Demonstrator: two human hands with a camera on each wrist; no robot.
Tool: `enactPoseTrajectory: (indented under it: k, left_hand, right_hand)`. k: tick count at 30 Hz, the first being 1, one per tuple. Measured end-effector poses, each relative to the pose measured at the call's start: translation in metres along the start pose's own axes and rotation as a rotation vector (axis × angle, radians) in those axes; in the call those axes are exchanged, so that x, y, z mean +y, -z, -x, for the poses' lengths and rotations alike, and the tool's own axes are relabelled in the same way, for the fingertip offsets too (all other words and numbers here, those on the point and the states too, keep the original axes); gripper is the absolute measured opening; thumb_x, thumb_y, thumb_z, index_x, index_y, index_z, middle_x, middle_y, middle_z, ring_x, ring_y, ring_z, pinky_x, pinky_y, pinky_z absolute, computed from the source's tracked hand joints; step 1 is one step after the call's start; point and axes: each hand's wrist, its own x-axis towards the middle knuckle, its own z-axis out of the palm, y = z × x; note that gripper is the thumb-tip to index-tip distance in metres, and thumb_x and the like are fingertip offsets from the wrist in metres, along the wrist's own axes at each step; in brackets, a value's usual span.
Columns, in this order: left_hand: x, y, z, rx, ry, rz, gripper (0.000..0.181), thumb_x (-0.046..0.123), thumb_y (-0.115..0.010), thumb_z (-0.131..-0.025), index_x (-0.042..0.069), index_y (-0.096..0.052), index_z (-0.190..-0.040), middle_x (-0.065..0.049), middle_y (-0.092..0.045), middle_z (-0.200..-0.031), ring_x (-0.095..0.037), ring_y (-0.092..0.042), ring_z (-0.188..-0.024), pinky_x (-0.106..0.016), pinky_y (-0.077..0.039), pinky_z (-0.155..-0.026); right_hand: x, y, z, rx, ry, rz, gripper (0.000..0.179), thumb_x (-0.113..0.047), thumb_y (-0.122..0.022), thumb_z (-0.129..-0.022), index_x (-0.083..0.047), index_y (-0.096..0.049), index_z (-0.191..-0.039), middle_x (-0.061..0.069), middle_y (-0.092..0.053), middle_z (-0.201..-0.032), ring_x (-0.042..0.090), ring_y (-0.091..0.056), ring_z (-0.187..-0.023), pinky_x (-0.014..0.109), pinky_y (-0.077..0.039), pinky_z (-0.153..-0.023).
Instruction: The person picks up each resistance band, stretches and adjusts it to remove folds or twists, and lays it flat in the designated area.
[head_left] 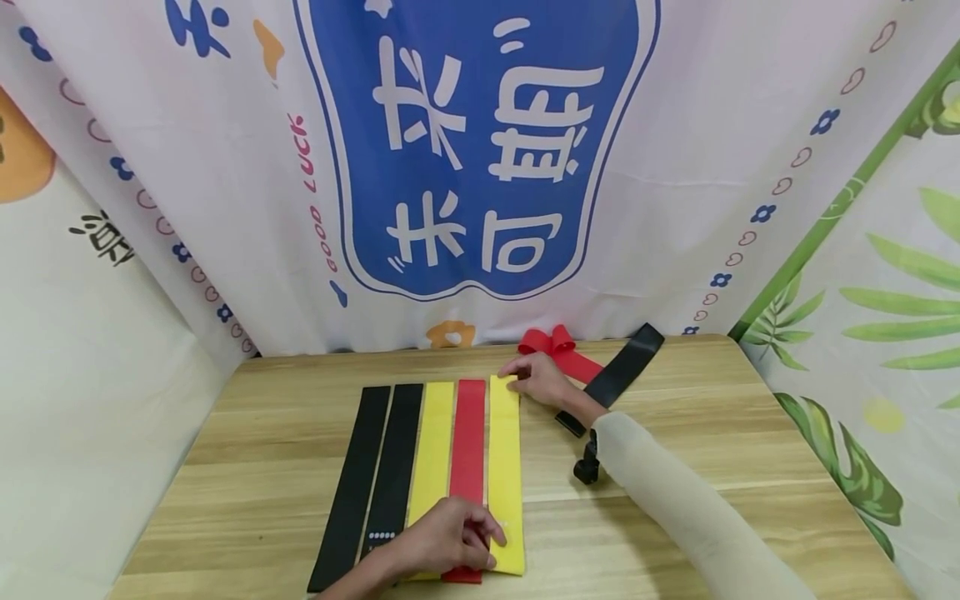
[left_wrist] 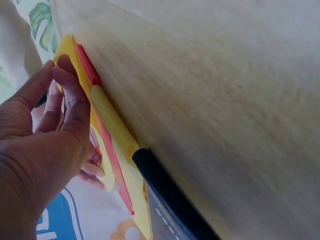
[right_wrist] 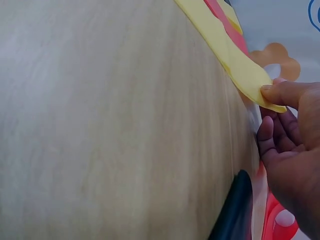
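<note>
Flat resistance bands lie side by side on the table: two black bands [head_left: 348, 492] [head_left: 393, 458], a yellow band [head_left: 433, 442], a red band [head_left: 468, 442] and, rightmost, another yellow band [head_left: 504, 467]. My right hand [head_left: 543, 379] pinches the rightmost yellow band at its far end; the right wrist view shows this end [right_wrist: 255, 85] between thumb and fingers, a little lifted. At the near end, my left hand [head_left: 450, 537] pinches the same yellow band [left_wrist: 65, 47] between thumb and fingertips. Its wrist passes over the near part of the other bands.
Beyond my right hand, a loosely curled red band [head_left: 573, 362] and a black band [head_left: 618, 371] lie crossed near the table's back edge. A printed curtain [head_left: 675, 208] hangs behind the wooden table [head_left: 247, 467]. A black wrist device [head_left: 587, 462] sits at my right wrist.
</note>
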Motion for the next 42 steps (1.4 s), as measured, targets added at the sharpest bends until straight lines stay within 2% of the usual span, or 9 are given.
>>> enactPoseTrajectory:
  k: [6, 8, 12, 13, 15, 27, 32, 37, 42]
  left_hand:
    - [-0.002, 0.0, 0.0, 0.009, 0.0, -0.033, 0.017, -0.005, -0.082, -0.088, 0.008, -0.079, -0.098, -0.001, -0.073, -0.086, -0.013, -0.062, -0.072, -0.02, -0.053, -0.066]
    - [-0.016, 0.002, -0.005, -0.005, -0.024, -0.031, 0.016, 0.001, -0.084, -0.088, 0.014, -0.08, -0.097, 0.001, -0.073, -0.085, -0.011, -0.063, -0.071, -0.02, -0.053, -0.066]
    - [-0.018, 0.002, -0.005, -0.013, -0.046, -0.053, 0.015, 0.003, -0.085, -0.087, 0.015, -0.08, -0.096, 0.002, -0.071, -0.082, -0.009, -0.062, -0.069, -0.019, -0.052, -0.064]
    - [-0.018, 0.003, -0.005, -0.022, -0.053, -0.07, 0.014, 0.004, -0.085, -0.088, 0.015, -0.08, -0.096, 0.004, -0.07, -0.081, -0.007, -0.061, -0.069, -0.018, -0.051, -0.063]
    - [-0.004, 0.001, 0.001, -0.013, -0.039, -0.095, 0.015, -0.002, -0.083, -0.088, 0.009, -0.079, -0.096, 0.004, -0.068, -0.079, -0.007, -0.059, -0.068, -0.018, -0.05, -0.063]
    - [0.001, -0.003, 0.004, 0.001, -0.032, -0.093, 0.017, -0.007, -0.082, -0.085, 0.007, -0.078, -0.092, 0.003, -0.065, -0.069, -0.005, -0.054, -0.057, -0.017, -0.044, -0.054]
    - [0.002, -0.003, 0.004, -0.009, -0.036, -0.128, 0.015, -0.006, -0.081, -0.086, 0.008, -0.079, -0.093, 0.003, -0.063, -0.066, -0.006, -0.052, -0.05, -0.018, -0.042, -0.049]
    - [0.008, 0.001, 0.002, 0.005, -0.042, -0.216, 0.013, 0.001, -0.083, -0.088, 0.01, -0.08, -0.096, 0.006, -0.063, -0.069, -0.004, -0.051, -0.056, -0.019, -0.042, -0.053]
    - [0.014, 0.007, -0.004, 0.044, -0.078, -0.272, 0.012, 0.007, -0.084, -0.09, 0.009, -0.079, -0.1, 0.008, -0.065, -0.074, -0.004, -0.056, -0.063, -0.019, -0.048, -0.06]
  right_hand:
    - [0.0, -0.004, 0.0, -0.009, 0.02, 0.012, 0.021, 0.003, -0.077, -0.093, -0.003, -0.081, -0.112, 0.01, -0.077, -0.11, 0.018, -0.062, -0.089, 0.027, -0.053, -0.078]
    - [0.0, -0.005, -0.001, -0.004, 0.02, 0.025, 0.02, 0.003, -0.077, -0.092, -0.004, -0.081, -0.111, 0.009, -0.078, -0.109, 0.018, -0.062, -0.088, 0.027, -0.053, -0.078]
    - [0.001, -0.007, -0.001, -0.003, 0.009, 0.048, 0.021, 0.003, -0.078, -0.092, -0.005, -0.082, -0.111, 0.008, -0.078, -0.109, 0.018, -0.061, -0.088, 0.028, -0.053, -0.079]
    - [0.001, -0.007, -0.001, -0.003, 0.008, 0.048, 0.02, 0.003, -0.078, -0.092, -0.005, -0.081, -0.111, 0.008, -0.078, -0.108, 0.018, -0.062, -0.088, 0.028, -0.053, -0.079]
    - [0.002, -0.007, -0.001, -0.006, 0.012, 0.053, 0.02, 0.003, -0.078, -0.092, -0.005, -0.081, -0.11, 0.008, -0.078, -0.107, 0.018, -0.062, -0.088, 0.028, -0.053, -0.079]
    - [0.002, -0.006, 0.0, 0.0, 0.032, 0.069, 0.019, 0.003, -0.079, -0.091, -0.003, -0.081, -0.108, 0.008, -0.077, -0.105, 0.018, -0.062, -0.086, 0.027, -0.053, -0.077]
    - [-0.001, -0.003, 0.002, 0.007, 0.04, 0.06, 0.02, 0.002, -0.079, -0.091, -0.003, -0.081, -0.11, 0.01, -0.077, -0.11, 0.02, -0.064, -0.092, 0.03, -0.056, -0.083]
    - [-0.003, 0.004, 0.006, 0.028, 0.048, 0.052, 0.02, 0.002, -0.079, -0.091, -0.005, -0.082, -0.11, 0.008, -0.078, -0.112, 0.021, -0.069, -0.099, 0.036, -0.059, -0.091]
    - [-0.002, 0.016, 0.012, 0.048, 0.09, 0.038, 0.019, 0.002, -0.078, -0.091, -0.003, -0.081, -0.11, 0.011, -0.078, -0.113, 0.025, -0.071, -0.099, 0.04, -0.061, -0.091]
